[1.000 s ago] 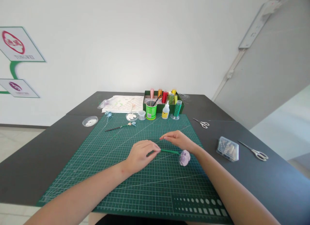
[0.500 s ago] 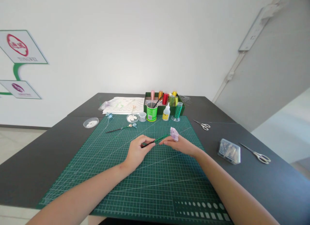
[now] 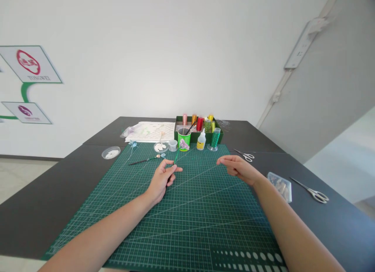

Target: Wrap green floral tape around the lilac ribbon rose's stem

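Observation:
My left hand (image 3: pixel 164 177) is closed round a thin stem wrapped in green (image 3: pixel 177 155). A pale lilac flower (image 3: pixel 184 144) tops the stem, which stands nearly upright in front of the green tin. To the right, my right hand (image 3: pixel 238 168) hovers over the green cutting mat (image 3: pixel 199 213) with thumb and forefinger pinched together; whatever they hold, if anything, is too fine to see. Beyond my left hand lies a finished-looking stem with small peach and blue flowers (image 3: pixel 159 156). A light blue flower (image 3: pixel 133 144) rests at the mat's far left corner.
At the back stand a green tin with brushes (image 3: pixel 181 137), a glue bottle (image 3: pixel 201 140), a teal thread spool (image 3: pixel 215 136) and a box of coloured spools (image 3: pixel 219 138). Two scissors (image 3: pixel 318 195) (image 3: pixel 247 156) and a clear plastic case (image 3: pixel 280 187) lie right. A dish of white pieces (image 3: pixel 111 152) is left.
My right hand has moved away to the right, from beside the flower. My left hand has turned the stem from slanting rightward to nearly upright, carrying the lilac flower left.

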The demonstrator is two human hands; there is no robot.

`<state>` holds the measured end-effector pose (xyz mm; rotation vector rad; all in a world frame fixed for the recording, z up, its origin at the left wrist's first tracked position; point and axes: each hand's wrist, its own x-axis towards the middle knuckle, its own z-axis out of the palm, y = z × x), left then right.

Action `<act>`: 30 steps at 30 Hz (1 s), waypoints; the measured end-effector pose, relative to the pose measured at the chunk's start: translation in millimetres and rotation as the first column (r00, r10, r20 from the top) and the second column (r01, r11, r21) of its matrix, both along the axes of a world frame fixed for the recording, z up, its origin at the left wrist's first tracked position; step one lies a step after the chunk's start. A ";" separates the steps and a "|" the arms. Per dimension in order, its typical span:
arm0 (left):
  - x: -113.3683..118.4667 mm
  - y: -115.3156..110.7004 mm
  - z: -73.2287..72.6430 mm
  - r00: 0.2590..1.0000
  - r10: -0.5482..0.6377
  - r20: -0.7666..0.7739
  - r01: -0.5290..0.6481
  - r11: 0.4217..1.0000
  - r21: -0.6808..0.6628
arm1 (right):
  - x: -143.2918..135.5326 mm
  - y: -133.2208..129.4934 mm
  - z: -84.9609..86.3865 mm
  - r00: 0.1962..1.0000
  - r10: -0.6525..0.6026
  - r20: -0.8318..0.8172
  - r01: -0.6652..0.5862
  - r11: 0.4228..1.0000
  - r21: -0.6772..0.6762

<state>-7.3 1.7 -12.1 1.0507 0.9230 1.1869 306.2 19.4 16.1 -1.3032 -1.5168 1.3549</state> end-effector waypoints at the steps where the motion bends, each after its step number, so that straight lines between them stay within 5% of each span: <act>1: 0.0 0.6 -0.1 1.000 0.004 0.009 -0.004 1.000 -0.002 | 9.6 0.5 2.9 0.999 -0.035 0.026 0.035 0.999 0.018; 5: -1.8 5.0 0.5 0.999 0.030 0.037 -0.030 1.000 -0.002 | 46.0 2.1 10.6 0.961 -0.219 0.167 0.201 0.972 0.118; 9: -4.0 8.4 1.1 0.998 0.032 0.051 -0.033 0.999 0.000 | 67.0 5.0 12.2 0.819 -0.455 0.351 0.379 0.887 0.266; 12: -1.8 6.0 -0.3 0.999 -0.010 0.050 0.011 1.000 -0.014 | 59.9 6.7 10.4 0.687 -0.610 0.394 0.461 0.786 0.412; 14: 2.1 1.8 -2.0 0.998 -0.051 0.047 0.052 0.998 -0.031 | 40.4 6.6 7.5 0.675 -0.640 0.367 0.437 0.748 0.500; 16: 7.3 -4.2 -3.3 0.994 -0.095 0.044 0.098 0.994 -0.054 | 10.7 4.2 2.7 0.746 -0.576 0.333 0.344 0.762 0.548; 20: 18.3 -19.0 -3.5 0.977 -0.205 0.060 0.211 0.971 -0.114 | -58.7 -12.2 -10.7 0.926 -0.241 0.292 0.066 0.863 0.501; 24: 25.5 -30.4 -2.8 0.961 -0.268 0.071 0.275 0.955 -0.112 | -102.8 -35.1 -19.8 0.983 0.173 -0.063 -0.156 0.965 0.212; 27: 26.9 -33.2 -3.3 0.959 -0.277 0.059 0.282 0.955 -0.096 | -112.5 -43.2 -22.1 0.965 0.203 -0.166 -0.191 0.978 0.087; 30: 25.4 -32.3 -3.4 0.966 -0.256 0.036 0.259 0.962 -0.090 | -113.2 -43.0 -24.5 0.988 0.151 -0.022 -0.145 0.976 0.164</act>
